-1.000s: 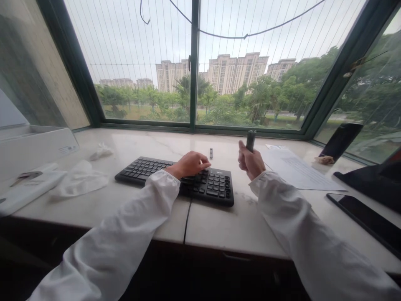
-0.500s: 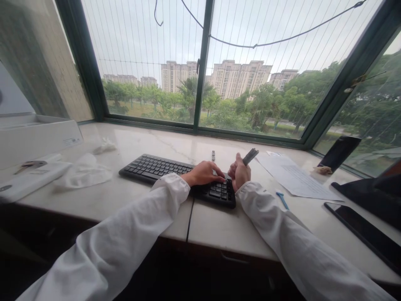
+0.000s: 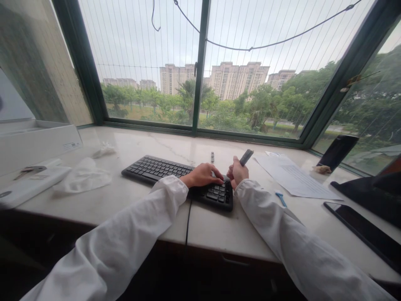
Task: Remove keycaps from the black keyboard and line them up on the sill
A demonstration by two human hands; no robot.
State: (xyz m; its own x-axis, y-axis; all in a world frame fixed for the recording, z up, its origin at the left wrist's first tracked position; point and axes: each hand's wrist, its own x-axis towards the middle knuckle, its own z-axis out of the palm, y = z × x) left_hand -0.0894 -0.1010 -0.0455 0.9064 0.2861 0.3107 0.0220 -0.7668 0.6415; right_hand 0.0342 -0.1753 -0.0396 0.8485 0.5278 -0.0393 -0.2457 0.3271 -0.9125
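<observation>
On bench (image 3: 103,205): keyboard (image 3: 159,167) lay flat.
Left hand (image 3: 203,174): rested at keyboard; grip couldn't be told.
Right hand (image 3: 239,172): grip clasped dark object (image 3: 247,156).

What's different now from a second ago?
The right hand moved left and nearer the person, to the right end of the keyboard; its dark object went from upright to slanting. The left hand moved right, over the number keys. The keyboard and paper stayed put.

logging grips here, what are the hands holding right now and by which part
Right hand: a dark object, gripped by its lower part, top end jutting out. Left hand: at the keyboard; cannot tell if it holds anything.
</observation>
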